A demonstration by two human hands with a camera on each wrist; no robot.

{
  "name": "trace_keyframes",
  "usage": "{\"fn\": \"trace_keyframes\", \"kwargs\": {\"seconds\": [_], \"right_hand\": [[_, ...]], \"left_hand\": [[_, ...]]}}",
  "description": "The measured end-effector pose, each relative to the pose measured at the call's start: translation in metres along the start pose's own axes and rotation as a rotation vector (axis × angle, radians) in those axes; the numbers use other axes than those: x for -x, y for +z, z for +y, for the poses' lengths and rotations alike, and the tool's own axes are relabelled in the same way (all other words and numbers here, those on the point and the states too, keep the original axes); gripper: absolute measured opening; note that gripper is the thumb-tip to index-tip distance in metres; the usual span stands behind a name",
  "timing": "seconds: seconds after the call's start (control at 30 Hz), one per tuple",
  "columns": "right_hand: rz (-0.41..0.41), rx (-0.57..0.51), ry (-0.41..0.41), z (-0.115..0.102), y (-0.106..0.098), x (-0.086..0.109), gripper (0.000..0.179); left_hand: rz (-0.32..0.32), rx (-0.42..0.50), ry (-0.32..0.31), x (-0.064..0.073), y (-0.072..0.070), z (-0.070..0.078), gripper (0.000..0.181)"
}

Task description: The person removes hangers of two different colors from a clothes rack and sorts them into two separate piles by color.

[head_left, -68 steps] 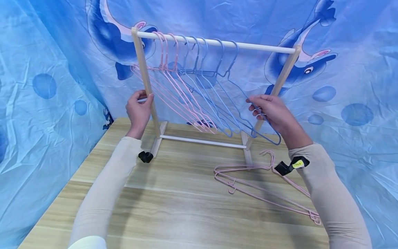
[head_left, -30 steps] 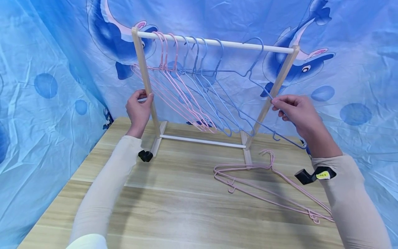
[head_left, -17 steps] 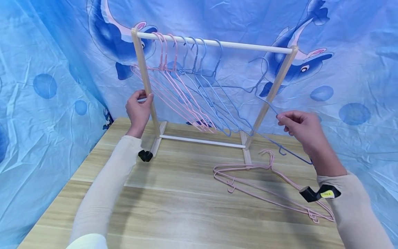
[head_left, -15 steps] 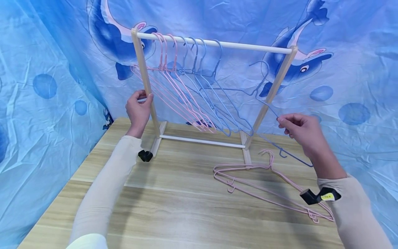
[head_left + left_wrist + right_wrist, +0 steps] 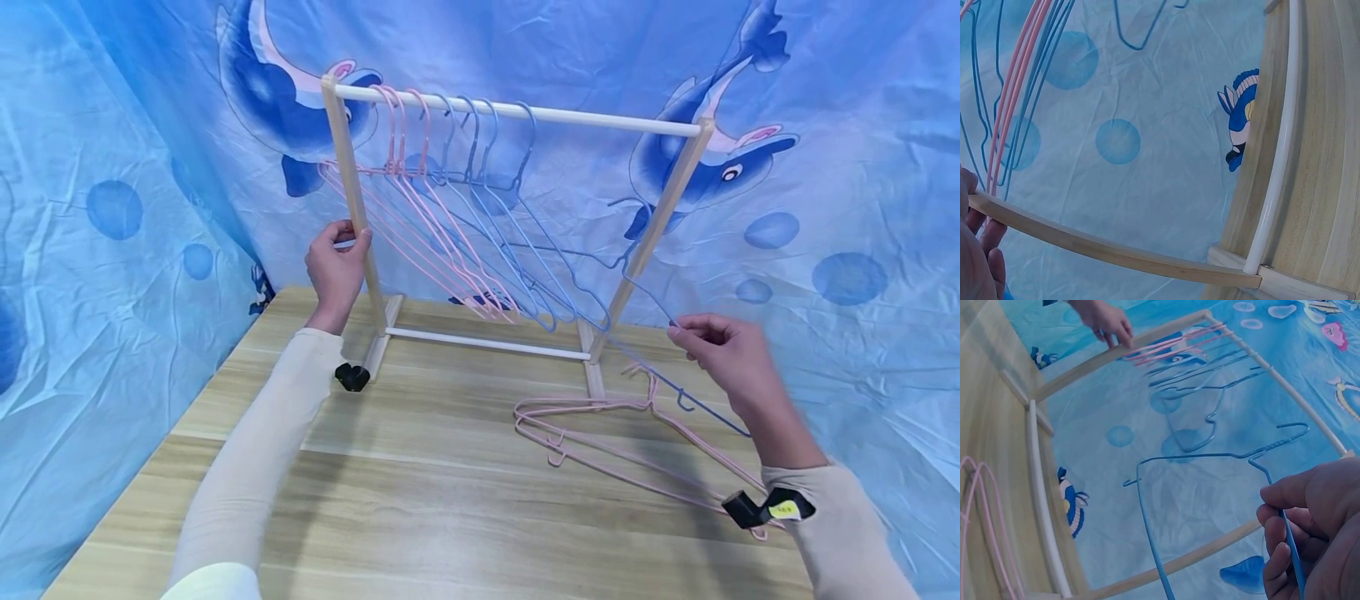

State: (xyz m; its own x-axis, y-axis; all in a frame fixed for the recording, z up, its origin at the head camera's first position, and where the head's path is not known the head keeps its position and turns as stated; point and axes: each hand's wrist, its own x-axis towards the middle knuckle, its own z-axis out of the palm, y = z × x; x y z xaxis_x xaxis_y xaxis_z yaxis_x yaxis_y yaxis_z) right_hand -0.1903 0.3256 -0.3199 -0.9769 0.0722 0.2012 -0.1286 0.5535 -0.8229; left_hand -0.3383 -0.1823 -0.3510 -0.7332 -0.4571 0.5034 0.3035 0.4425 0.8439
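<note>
My left hand (image 5: 336,268) grips the left wooden post (image 5: 347,158) of a small clothes rack, with the thumb on one side and the fingers curled behind it. In my right hand (image 5: 726,354) is a blue clothes hanger (image 5: 1147,519), pinched by one sloping arm. Its hook is free of the rack's white rail (image 5: 600,120) and stands below it, in front of the right post. Three pink hangers (image 5: 426,125) and several blue hangers (image 5: 528,137) hang on the rail, bunched toward its left half.
Pink hangers (image 5: 652,397) lie overlapping on the wooden table (image 5: 420,500), at the right below the rack, partly hidden by the right forearm. A white lower bar (image 5: 487,342) joins the rack's feet. Behind stands a blue curtain (image 5: 787,333) with printed dolphins.
My right hand has slid the blue hanger right along the rail, taken it off, and lowered it. My left hand has kept its grip on the post.
</note>
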Motion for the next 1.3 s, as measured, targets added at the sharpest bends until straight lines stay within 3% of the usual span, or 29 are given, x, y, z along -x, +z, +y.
{"fn": "trace_keyframes", "kwargs": {"seconds": [0.17,0.3,0.57,0.8,1.0,1.3], "right_hand": [[0.031,0.013,-0.061,0.009,0.006,0.002,0.02],[0.033,0.028,-0.104,0.014,0.011,0.003,0.027],[0.042,0.143,-0.198,0.026,0.02,0.005,0.028],[0.008,0.227,-0.212,0.036,0.026,0.007,0.03],[-0.035,0.166,-0.264,0.048,0.035,0.006,0.026],[-0.202,-0.004,-0.156,0.061,0.056,0.007,0.029]], "left_hand": [[0.002,-0.008,-0.002,-0.002,0.001,0.0,0.03],[-0.004,-0.012,-0.011,-0.003,0.001,0.001,0.03],[-0.003,-0.007,-0.014,-0.004,0.002,0.0,0.03],[-0.004,-0.017,-0.016,-0.005,0.003,-0.002,0.03],[-0.003,-0.019,-0.008,-0.006,0.002,-0.003,0.03],[-0.013,-0.03,-0.02,-0.005,0.002,0.0,0.03]]}}
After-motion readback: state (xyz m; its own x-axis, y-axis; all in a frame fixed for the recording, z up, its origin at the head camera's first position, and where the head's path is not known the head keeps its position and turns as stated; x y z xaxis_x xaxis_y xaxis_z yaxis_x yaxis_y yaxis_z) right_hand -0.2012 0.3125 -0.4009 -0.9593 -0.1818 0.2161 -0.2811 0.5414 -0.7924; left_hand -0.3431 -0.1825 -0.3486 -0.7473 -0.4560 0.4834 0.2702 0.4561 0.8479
